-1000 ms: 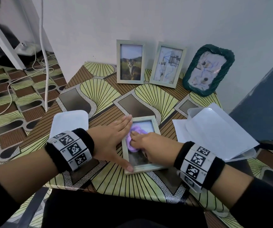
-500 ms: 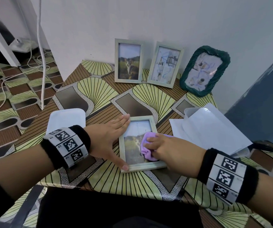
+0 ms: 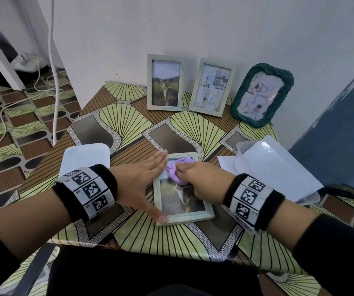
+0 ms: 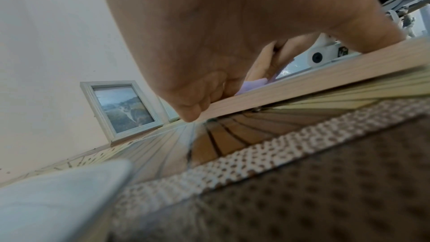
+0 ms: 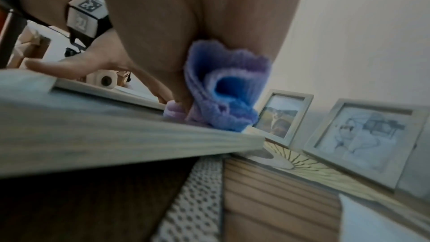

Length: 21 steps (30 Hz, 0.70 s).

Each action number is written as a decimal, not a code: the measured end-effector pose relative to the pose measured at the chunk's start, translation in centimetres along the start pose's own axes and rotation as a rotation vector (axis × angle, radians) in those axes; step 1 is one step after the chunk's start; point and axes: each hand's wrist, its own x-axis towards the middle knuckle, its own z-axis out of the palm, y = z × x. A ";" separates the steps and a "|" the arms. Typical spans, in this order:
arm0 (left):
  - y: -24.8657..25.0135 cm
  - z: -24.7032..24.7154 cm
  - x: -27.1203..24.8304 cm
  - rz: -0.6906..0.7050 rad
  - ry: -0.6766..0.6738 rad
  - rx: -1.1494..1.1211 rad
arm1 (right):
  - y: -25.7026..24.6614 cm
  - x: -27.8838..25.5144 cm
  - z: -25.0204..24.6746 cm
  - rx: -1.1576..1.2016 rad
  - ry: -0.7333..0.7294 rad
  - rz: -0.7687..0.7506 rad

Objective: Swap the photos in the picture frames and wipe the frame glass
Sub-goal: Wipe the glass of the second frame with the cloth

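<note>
A pale wooden frame (image 3: 185,217) with a cat photo lies flat on the patterned table (image 3: 129,124). My left hand (image 3: 146,184) rests flat along its left edge, fingers straight, thumb at the near-left corner. My right hand (image 3: 195,178) grips a bunched purple cloth (image 3: 177,173) and presses it on the upper part of the glass. The right wrist view shows the cloth (image 5: 223,89) bulging out from under the fingers above the frame's edge (image 5: 116,135). Against the wall stand a cat frame (image 3: 165,82), a sketch frame (image 3: 211,87) and a green woven frame (image 3: 261,95).
A white lid (image 3: 86,157) lies left of my left wrist. Glossy white sheets (image 3: 278,167) rest on a clear container at the right. The table's near edge is just below my forearms. Cables (image 3: 54,82) trail over the floor at left.
My right hand has swept the cloth from the frame's right-middle up to the top of the glass. My left hand has stayed along the left edge.
</note>
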 end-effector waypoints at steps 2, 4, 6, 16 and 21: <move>0.0 0.0 0.0 0.005 0.005 -0.006 | -0.6 0.8 -0.3 0.045 0.000 0.009; -0.1 0.0 0.0 0.010 0.009 -0.013 | -1.1 1.1 -0.4 0.131 0.061 -0.015; -0.1 0.1 0.0 0.009 0.013 -0.014 | -1.5 0.9 -0.3 0.220 0.096 -0.026; -0.1 0.1 0.0 0.003 0.043 0.027 | -2.2 -3.6 0.6 0.428 0.091 -0.280; -0.1 0.1 -0.1 0.001 0.037 0.011 | -2.2 -5.5 0.5 0.269 0.069 -0.210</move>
